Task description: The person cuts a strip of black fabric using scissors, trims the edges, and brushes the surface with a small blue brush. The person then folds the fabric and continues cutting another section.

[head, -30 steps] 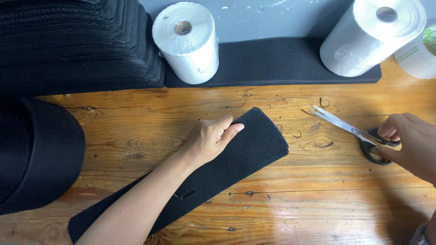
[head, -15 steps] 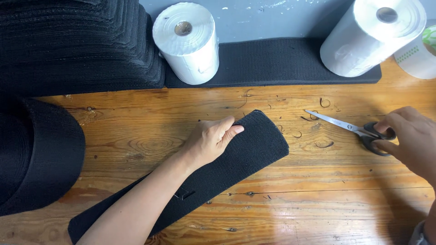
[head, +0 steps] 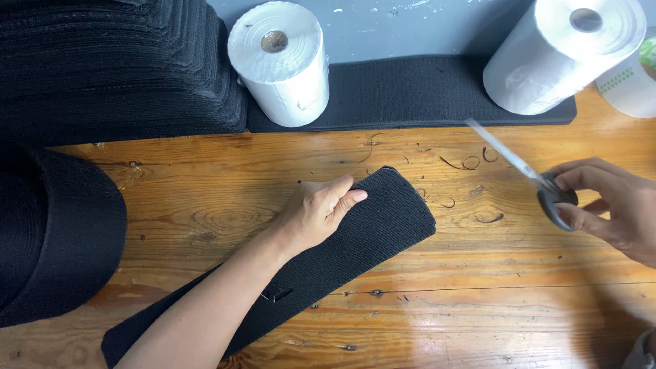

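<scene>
While the long black strip of ribbed elastic fabric [head: 328,263] lies diagonally across the orange-brown wooden counter [head: 205,198], I see my left hand [head: 318,212] pressing flat on it near its rounded upper end, fingers [head: 348,198] loosely stretched and gripping nothing. My right hand [head: 611,205] is at the right edge, well apart from the strip, with the fingers closed around the black handles of silver-bladed scissors [head: 529,174]; the blades are blurred and point up-left. Small thread clippings [head: 468,164] lie between the strip and the scissors. Behind stand two white paper rolls [head: 280,65], [head: 560,55] and a stack of black fabric [head: 116,68].
</scene>
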